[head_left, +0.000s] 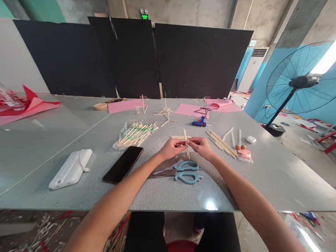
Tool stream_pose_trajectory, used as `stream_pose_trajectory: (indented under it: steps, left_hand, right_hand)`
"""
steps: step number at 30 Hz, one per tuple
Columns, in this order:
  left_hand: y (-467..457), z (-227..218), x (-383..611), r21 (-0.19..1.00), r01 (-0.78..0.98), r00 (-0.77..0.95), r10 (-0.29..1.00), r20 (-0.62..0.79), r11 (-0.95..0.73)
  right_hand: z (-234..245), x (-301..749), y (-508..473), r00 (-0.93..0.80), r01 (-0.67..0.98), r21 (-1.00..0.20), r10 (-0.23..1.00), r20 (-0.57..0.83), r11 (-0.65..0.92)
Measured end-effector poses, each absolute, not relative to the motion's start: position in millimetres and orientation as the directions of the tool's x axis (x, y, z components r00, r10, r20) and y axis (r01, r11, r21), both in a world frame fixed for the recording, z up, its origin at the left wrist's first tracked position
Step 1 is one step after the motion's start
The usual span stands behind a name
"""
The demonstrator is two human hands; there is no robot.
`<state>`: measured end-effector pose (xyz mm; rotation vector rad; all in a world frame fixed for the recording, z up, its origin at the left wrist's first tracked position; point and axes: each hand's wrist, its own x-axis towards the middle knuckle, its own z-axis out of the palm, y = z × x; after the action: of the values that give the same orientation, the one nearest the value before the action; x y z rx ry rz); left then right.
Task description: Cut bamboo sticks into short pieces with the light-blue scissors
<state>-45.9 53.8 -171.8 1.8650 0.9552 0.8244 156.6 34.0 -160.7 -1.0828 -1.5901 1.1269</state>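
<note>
In the middle of the table, my left hand (172, 148) and my right hand (200, 146) meet, both closed in a pinch on thin wooden sticks (188, 153). The held sticks stand roughly upright and close together; fingertips cover their middle. Just beyond my hands, more sticks (176, 137) lie crosswise on the table. Below them rest scissors (175, 173) with light blue handles. To the right is a bunch of loose sticks (221, 144). A plastic bag of paper-wrapped chopsticks (137, 134) lies to the left.
A blue glue gun (199, 122) and stick frames (166, 112) sit farther back, near pink paper sheets (189, 110). On the left are a black phone (123, 165) and a white power bank (71, 169). Glue sticks (232, 137) and a white case (250, 139) lie right.
</note>
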Motion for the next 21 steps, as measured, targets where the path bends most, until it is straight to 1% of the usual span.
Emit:
stream_pose_trajectory:
  steps: [5,9,16,21]
  left_hand:
    - [54.9,-171.7,-50.7,0.869,0.317,0.473,0.857,0.202,-0.380]
    - [53.7,-167.6,-56.4,0.825,0.367,0.464,0.853,0.237,-0.429]
    - [51.2,-164.2,-57.5,0.761,0.416,0.505,0.822,0.262,-0.498]
    - [51.0,-162.9,-58.9,0.753,0.410,0.522,0.810,0.269,-0.515]
  right_hand:
    - [-167.5,153.7,36.8,-0.193,0.130,-0.971,0.966,0.172,0.199]
    - [-174.6,152.8,39.2,-0.203,0.108,-0.978,0.967,0.152,0.177]
    - [-181.8,156.8,43.3,-0.218,0.144,-0.963,0.957,0.192,0.226]
    - [-184.8,159.5,44.7,-0.230,0.179,-0.954,0.953,0.198,0.241]
